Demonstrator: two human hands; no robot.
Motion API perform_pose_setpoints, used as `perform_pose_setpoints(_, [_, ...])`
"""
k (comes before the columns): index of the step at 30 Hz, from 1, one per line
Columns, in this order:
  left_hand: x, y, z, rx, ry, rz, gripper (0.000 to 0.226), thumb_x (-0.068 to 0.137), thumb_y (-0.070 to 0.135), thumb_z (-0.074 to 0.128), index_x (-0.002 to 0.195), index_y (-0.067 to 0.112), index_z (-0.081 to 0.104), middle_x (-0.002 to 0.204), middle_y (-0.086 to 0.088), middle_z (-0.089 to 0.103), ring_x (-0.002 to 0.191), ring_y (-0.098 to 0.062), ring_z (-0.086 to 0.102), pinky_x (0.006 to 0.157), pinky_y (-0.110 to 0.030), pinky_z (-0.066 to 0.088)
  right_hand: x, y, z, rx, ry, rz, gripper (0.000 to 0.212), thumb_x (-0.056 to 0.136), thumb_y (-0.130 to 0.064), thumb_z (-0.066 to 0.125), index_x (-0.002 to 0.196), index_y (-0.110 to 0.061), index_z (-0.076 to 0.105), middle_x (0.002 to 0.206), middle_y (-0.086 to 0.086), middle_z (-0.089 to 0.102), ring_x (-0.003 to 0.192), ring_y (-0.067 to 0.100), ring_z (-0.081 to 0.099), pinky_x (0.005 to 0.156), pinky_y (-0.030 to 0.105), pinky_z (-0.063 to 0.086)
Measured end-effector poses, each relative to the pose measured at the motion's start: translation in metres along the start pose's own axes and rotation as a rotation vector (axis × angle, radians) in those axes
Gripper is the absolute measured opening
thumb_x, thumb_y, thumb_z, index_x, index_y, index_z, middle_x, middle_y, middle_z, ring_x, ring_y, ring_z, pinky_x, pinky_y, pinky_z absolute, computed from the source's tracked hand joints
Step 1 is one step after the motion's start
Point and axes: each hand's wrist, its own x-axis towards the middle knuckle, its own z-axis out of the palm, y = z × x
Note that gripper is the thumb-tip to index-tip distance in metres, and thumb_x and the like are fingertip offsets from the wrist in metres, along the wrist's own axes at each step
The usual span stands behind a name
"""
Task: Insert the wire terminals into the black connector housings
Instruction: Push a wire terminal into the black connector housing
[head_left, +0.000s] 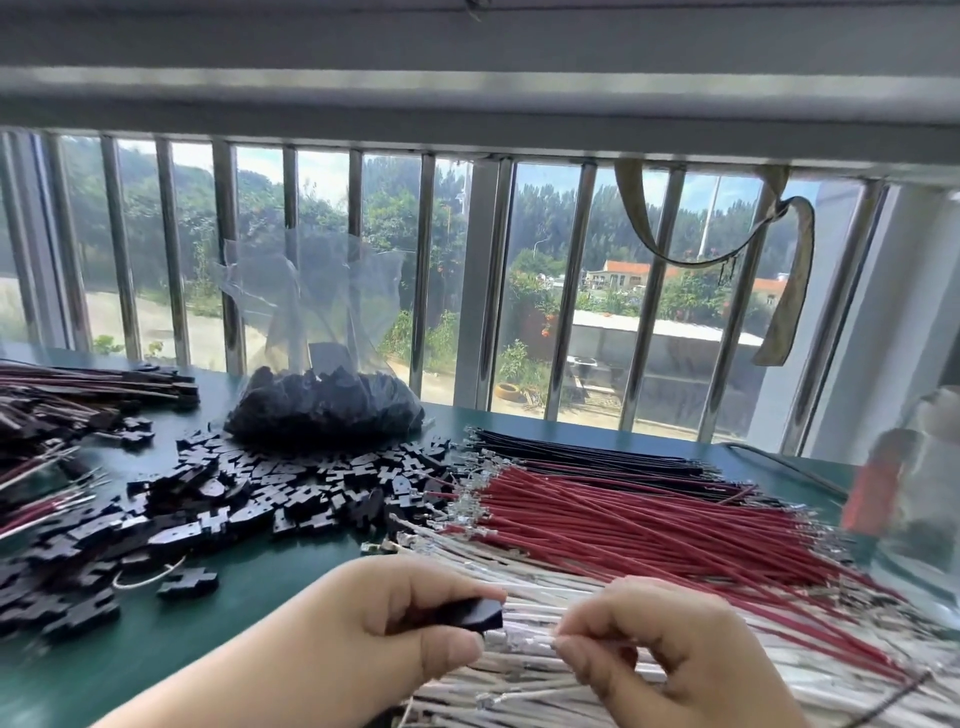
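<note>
Far left on the green tabletop (270, 587): finished wired assemblies (78, 400), red leads trailing out. Next across, a loose heap of black connector housings (218, 499), spread flat, one stray piece just off its near edge. Behind the heap, a clear plastic bag (324, 400), mouth open and standing up, its bottom packed with more black housings.

Near centre, low: left hand (363, 644), grip clamped on one black housing (457, 618) between thumb and forefinger, open end facing right. Just beside it, right hand (670, 660), grip pinched on a white wire (524, 636), the metal terminal touching or barely entering the housing mouth; cannot tell how deep.

Step in hand, by judgement: seating a white wire's terminal in the held housing. Next move likely calls for keeping terminal and cavity in line, then a straight push until it locks; a tilted terminal could bend.

Further right, three sorted wire stocks side by side: white wires (571, 577) nearest, red wires (649, 514) beyond, black wires (597, 460) farthest. At the right edge, a blurred clear container (914, 488), something orange inside, not identifiable.
</note>
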Motion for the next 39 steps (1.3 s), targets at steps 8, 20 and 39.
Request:
perform_pose_setpoints(8, [0.001, -0.004, 0.006, -0.001, -0.137, -0.086, 0.029, 0.081, 0.035, 0.067, 0.103, 0.054, 0.063, 0.095, 0.021, 0.071, 0.091, 0.006, 0.065, 0.084, -0.012, 0.049, 0.0, -0.001, 0.002, 0.011, -0.079, -0.01, 0.013, 0.067, -0.059, 0.057, 0.073, -0.052, 0.066, 0.07, -0.025, 0.066, 0.073, 0.005, 0.063, 0.063, 0.016, 0.049])
perform_pose_setpoints(20, [0.0, -0.006, 0.004, -0.218, -0.229, -0.111, 0.047, 0.066, 0.06, 0.071, 0.107, 0.036, 0.069, 0.052, 0.009, 0.058, 0.051, -0.005, 0.051, 0.054, -0.016, 0.041, -0.003, 0.0, -0.002, 0.04, -0.074, -0.001, 0.011, 0.066, -0.058, 0.057, 0.071, -0.053, 0.065, 0.071, -0.025, 0.065, 0.079, 0.004, 0.062, 0.065, 0.014, 0.047])
perform_pose_setpoints(39, [0.001, -0.011, 0.014, -0.089, -0.087, -0.092, 0.039, 0.063, 0.049, 0.073, 0.099, 0.057, 0.063, 0.09, 0.018, 0.073, 0.089, 0.004, 0.066, 0.079, -0.013, 0.049, -0.003, 0.001, 0.011, -0.144, -0.098, -0.025, 0.052, 0.069, -0.076, 0.039, 0.092, -0.036, 0.062, 0.074, -0.018, 0.064, 0.073, 0.001, 0.059, 0.062, 0.015, 0.045])
